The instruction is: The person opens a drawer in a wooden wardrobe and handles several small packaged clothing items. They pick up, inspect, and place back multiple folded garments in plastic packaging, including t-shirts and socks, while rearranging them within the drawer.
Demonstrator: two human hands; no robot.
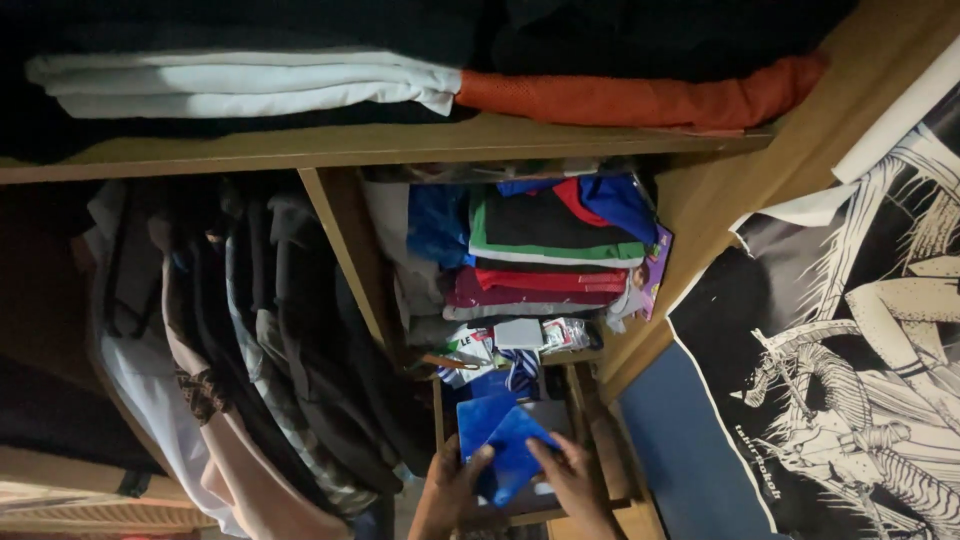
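Scene: a person stands at an open wooden wardrobe (345, 245), looking down into its lower compartments in dim light.
Left hand: the left hand (452, 480) is closed on the lower left edge of a blue cloth (505, 440), thumb laid across its face to pin it flat.
Right hand: the right hand (572, 472) grips the same cloth from the right, fingers curled under its edge, so the piece is held between both hands above a low shelf (590, 400).
Blue cloth: folded small and angled like a diamond, it sits low in the middle of the view, just in front of the lower compartment.
Folded stack: red, green, black and blue clothes (545, 255) lie piled flat in the compartment above, packed tight to fit.
Hanging clothes: shirts (240, 350) hang side by side on the left.
Top shelf: white laundry (240, 85) and an orange garment (640, 95) rest folded there.
Wall: a black-and-white poster (860, 340) hangs at right.
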